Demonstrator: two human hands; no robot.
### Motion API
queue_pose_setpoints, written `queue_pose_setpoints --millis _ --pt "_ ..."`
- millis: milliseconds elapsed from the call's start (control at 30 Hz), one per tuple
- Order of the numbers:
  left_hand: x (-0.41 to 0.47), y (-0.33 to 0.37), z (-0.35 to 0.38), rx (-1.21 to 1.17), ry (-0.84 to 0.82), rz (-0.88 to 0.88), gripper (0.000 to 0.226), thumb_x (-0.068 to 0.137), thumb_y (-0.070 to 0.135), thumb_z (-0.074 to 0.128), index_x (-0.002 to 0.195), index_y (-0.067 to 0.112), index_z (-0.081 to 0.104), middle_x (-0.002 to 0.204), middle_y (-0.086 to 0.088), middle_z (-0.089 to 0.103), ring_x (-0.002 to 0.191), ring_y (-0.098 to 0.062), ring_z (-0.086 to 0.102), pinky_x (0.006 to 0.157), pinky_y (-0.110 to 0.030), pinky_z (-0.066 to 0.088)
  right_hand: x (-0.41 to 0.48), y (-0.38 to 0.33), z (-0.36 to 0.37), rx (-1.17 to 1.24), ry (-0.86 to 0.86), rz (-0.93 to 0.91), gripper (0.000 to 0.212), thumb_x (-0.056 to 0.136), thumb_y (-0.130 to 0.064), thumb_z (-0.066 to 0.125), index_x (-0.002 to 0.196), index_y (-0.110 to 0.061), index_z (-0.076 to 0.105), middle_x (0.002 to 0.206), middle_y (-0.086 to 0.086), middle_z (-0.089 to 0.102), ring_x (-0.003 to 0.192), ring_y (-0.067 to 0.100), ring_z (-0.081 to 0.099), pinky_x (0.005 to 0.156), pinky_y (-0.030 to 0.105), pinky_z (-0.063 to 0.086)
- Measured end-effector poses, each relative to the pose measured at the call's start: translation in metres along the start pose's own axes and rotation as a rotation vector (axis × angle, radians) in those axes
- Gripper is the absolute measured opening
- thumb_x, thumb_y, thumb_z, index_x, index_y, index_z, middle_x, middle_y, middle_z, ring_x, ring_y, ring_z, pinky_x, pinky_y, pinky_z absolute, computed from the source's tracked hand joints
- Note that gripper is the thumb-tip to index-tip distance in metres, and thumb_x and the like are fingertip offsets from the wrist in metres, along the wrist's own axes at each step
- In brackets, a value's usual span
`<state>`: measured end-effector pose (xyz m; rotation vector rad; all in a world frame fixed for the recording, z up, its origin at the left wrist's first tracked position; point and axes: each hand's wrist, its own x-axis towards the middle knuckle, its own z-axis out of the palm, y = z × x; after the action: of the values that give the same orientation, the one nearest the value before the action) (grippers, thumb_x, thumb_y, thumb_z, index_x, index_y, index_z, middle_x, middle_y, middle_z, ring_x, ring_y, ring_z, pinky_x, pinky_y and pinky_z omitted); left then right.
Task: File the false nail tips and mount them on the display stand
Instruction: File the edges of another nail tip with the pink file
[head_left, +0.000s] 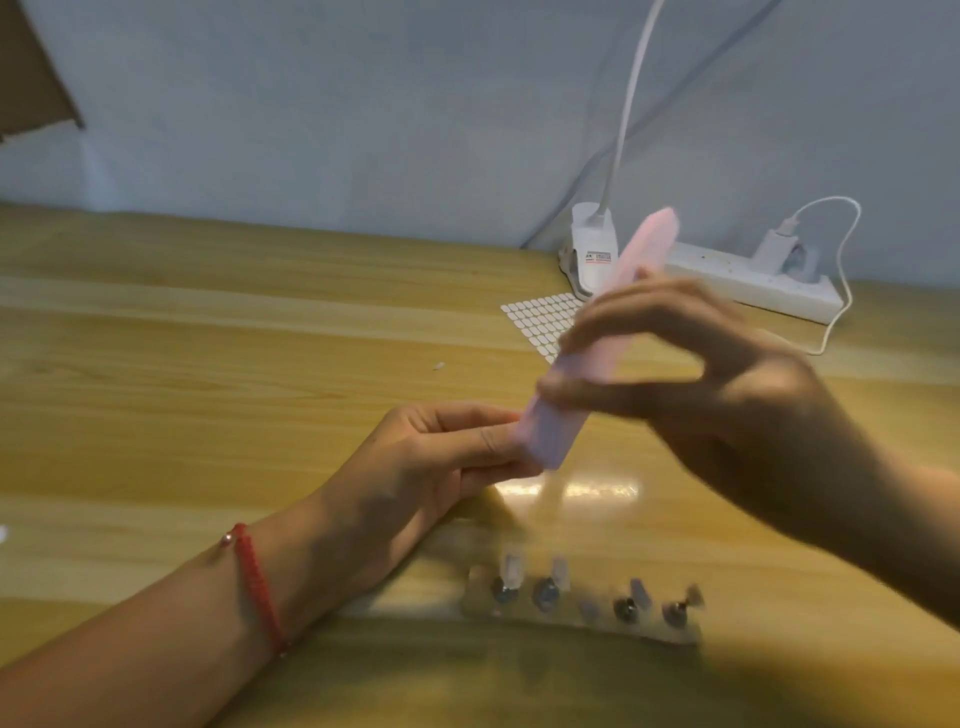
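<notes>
Filing near the display stand (582, 608)
Right fingers (623, 306) grip the file (647, 249); left fingers (483, 441) pinch a likely nail tip, hidden, steady against it.

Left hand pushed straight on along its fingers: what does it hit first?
The file: its lower end lies right at the left hand fingertips, seemingly touching already, though blur hides the contact. The right hand grips the file higher up.
</notes>
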<state>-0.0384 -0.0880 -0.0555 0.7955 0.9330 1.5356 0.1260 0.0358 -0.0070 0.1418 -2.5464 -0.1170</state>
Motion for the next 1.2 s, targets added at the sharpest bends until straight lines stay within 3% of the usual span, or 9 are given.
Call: queue_pose_setpoints --millis 133,233,333,467,533,633,767,1000,1200 --pt "0.002 -0.001 0.0 0.001 0.032 -0.004 0.033 0.047 0.014 0.085 0.078 0.006 0.078 0.076 -0.006 0.074 0.069 -0.011 0.069 0.064 -0.02 0.055 -0.001 0.003 -0.006 0.038 -0.09 -0.032 0.036 0.089 -0.003 0.061 0.118 -0.025 0.061 0.117 0.012 0.063 0.115 0.028 0.055 0.112 0.041 0.034" --pt "0.0 0.002 0.001 -0.015 0.03 0.002 0.045 0.041 0.024 0.09 0.08 0.007 0.078 0.077 -0.007 0.074 0.07 -0.012 0.07 0.065 -0.021 0.056 0.002 0.006 -0.003 0.092 -0.02 0.01 0.038 0.087 0.0 0.064 0.117 -0.024 0.061 0.114 0.013 0.064 0.113 0.03 0.056 0.11 0.043 0.037" --pt "0.001 0.002 0.001 0.012 0.037 -0.021 0.028 0.05 0.002 0.081 0.077 0.007 0.078 0.075 -0.006 0.074 0.068 -0.011 0.069 0.061 -0.02 0.055 0.0 0.002 0.003 0.097 -0.021 -0.057 0.035 0.089 -0.005 0.061 0.117 -0.025 0.059 0.114 0.012 0.064 0.114 0.028 0.056 0.108 0.049 0.038" --pt "0.002 0.001 0.002 0.003 0.073 -0.018 0.02 0.059 -0.005 0.07 0.074 0.007 0.078 0.073 -0.007 0.073 0.067 -0.012 0.069 0.061 -0.019 0.055 0.004 0.004 0.002 0.139 -0.011 -0.033 0.028 0.093 -0.008 0.055 0.116 -0.02 0.066 0.111 0.014 0.064 0.11 0.031 0.057 0.102 0.047 0.041" --pt "0.001 0.003 0.004 -0.008 0.041 -0.018 0.021 0.056 0.004 0.078 0.077 0.005 0.078 0.074 -0.007 0.074 0.066 -0.012 0.069 0.058 -0.019 0.054 0.002 0.0 0.008 0.133 -0.029 -0.09 0.029 0.092 -0.005 0.059 0.116 -0.02 0.066 0.111 0.014 0.064 0.112 0.031 0.057 0.107 0.051 0.037" --pt "0.001 0.003 0.003 -0.014 0.07 -0.004 0.022 0.054 0.002 0.076 0.074 0.008 0.078 0.076 -0.007 0.074 0.071 -0.012 0.07 0.062 -0.02 0.055 0.004 0.008 0.001 0.092 -0.011 -0.023 0.034 0.087 -0.001 0.064 0.115 -0.022 0.065 0.113 0.013 0.064 0.11 0.03 0.057 0.098 0.045 0.045" --pt "0.002 0.002 0.003 -0.032 0.026 0.002 0.036 0.049 0.02 0.087 0.081 0.006 0.078 0.078 -0.007 0.074 0.071 -0.013 0.07 0.062 -0.02 0.055 0.003 0.001 0.01 0.136 -0.016 -0.128 0.04 0.087 0.0 0.067 0.118 -0.024 0.06 0.113 0.011 0.063 0.111 0.031 0.056 0.107 0.05 0.037" --pt "0.004 -0.004 0.0 0.005 0.047 0.078 0.039 0.055 0.033 0.089 0.087 0.013 0.078 0.082 -0.004 0.072 0.085 -0.014 0.069 0.078 -0.026 0.055 -0.014 0.043 -0.021 0.142 0.121 0.291 0.032 0.088 -0.009 0.063 0.118 -0.015 0.061 0.112 0.011 0.062 0.104 0.029 0.059 0.088 0.05 0.05" --pt "-0.001 -0.005 0.011 0.291 0.165 0.161 0.029 0.069 0.022 0.067 0.095 0.01 0.074 0.086 -0.005 0.076 0.077 -0.014 0.071 0.065 -0.02 0.056 -0.002 0.003 -0.005 0.329 -0.029 0.178 0.03 0.092 -0.019 0.056 0.119 -0.03 0.062 0.117 0.0 0.061 0.113 0.013 0.055 0.091 0.03 0.047"
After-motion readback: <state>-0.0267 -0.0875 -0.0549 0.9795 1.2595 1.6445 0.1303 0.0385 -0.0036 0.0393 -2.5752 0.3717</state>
